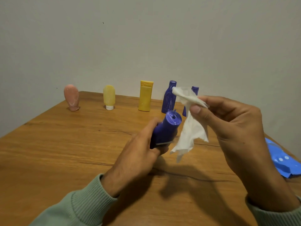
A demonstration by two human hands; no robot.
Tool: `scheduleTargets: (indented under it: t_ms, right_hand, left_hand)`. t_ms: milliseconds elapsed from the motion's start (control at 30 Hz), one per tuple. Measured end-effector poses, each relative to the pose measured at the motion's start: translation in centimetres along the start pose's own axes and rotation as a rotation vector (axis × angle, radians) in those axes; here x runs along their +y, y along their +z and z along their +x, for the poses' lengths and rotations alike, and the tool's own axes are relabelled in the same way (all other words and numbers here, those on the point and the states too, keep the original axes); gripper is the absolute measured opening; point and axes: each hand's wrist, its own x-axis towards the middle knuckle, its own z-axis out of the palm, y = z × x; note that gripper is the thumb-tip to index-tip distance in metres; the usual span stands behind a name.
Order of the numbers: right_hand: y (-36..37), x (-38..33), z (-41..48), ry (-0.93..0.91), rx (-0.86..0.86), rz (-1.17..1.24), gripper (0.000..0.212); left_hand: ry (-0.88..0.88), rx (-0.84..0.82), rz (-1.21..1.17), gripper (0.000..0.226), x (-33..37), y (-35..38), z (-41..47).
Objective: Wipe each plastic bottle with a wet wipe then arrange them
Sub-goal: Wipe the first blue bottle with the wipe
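Purple bottle (164,129), likely light and slick: left hand (138,154) grips its body; right hand (231,121), three o'clock, pinches limp wipe (190,128).

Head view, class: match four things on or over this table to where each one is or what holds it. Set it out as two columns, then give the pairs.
Things
1. pink bottle
2. wipe
3. nearest purple bottle
4. blue pack

Places or states
A. lying at the right edge of the table
B. gripped by the left hand
C. leftmost in the back row
D. hanging from the right hand

Pairs: 1-C, 2-D, 3-B, 4-A
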Motion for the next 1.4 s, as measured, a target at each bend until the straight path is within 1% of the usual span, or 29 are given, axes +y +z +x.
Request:
scheduleTargets:
  t_ms: [167, 233, 300, 400, 467, 533, 667, 767, 900, 1000, 1067, 1233, 1267, 1333, 1400]
  right_hand:
    - [-0.2, 0.1, 0.1, 0.030, -0.134, -0.088, 0.020]
    - [-0.3, 0.2, 0.1, -0.001, -0.203, -0.136, 0.019]
    - [-0.2, 0.3, 0.0, -0.062, -0.258, -0.238, 0.019]
    - [0.2, 0.7, -0.3, -0.160, -0.230, -0.374, 0.020]
    - [0.5, 0.8, -0.3, -0.195, -0.147, -0.416, 0.021]
    - [0.5, 0.9, -0.2, -0.216, -0.083, -0.446, 0.021]
    - [0.6, 0.8, -0.4, -0.256, -0.122, -0.451, 0.020]
    - [0.4, 0.6, -0.4, -0.299, -0.159, -0.482, 0.021]
    - [0.1, 0.5, -0.1, -0.254, -0.143, -0.439, 0.021]
    - [0.0, 0.2, -0.2, -0.256, -0.195, -0.425, 0.018]
    - [-0.1, 0.0, -0.2, -0.263, -0.206, -0.437, 0.019]
    - [-0.2, 0.3, 0.2, -0.319, -0.068, -0.457, 0.020]
    - [-0.3, 0.3, 0.3, -0.303, -0.030, -0.427, 0.020]
    - [-0.9, 0.2, 0.5, -0.210, 0.021, -0.282, 0.018]
    - [-1.4, -0.1, 0.7, -0.128, 0.006, -0.165, 0.018]
  left_hand:
    - [-0.006, 0.020, 0.064, 0.057, 0.3, -0.2, -0.1]
    - [-0.007, 0.018, 0.102, 0.060, 0.5, -0.2, -0.2]
    - [-0.026, 0.013, 0.131, 0.060, 0.7, -0.2, -0.3]
    - [-0.057, -0.015, 0.232, 0.061, 0.9, -0.2, -0.6]
    - [-0.025, -0.027, 0.307, 0.064, 1.2, -0.2, -0.9]
    - [-0.007, -0.030, 0.329, 0.064, 1.6, -0.3, -1.0]
    - [-0.024, -0.010, 0.344, 0.062, 1.9, -0.5, -1.0]
    - [-0.048, -0.035, 0.285, 0.059, 2.0, -0.4, -1.0]
    - [-0.062, -0.034, 0.202, 0.059, 2.1, -0.3, -0.9]
    - [-0.060, -0.024, 0.148, 0.056, 2.0, -0.3, -0.9]
    - [-0.029, -0.028, 0.137, 0.058, 2.0, -0.3, -1.0]
    - [0.073, -0.010, 0.091, 0.067, 1.6, -0.3, -0.9]
    - [0.098, 0.014, 0.077, 0.066, 1.5, -0.4, -0.9]
    - [0.132, 0.039, 0.084, 0.061, 1.2, -0.4, -0.7]
    - [0.138, 0.044, 0.111, 0.066, 0.8, -0.3, -0.5]
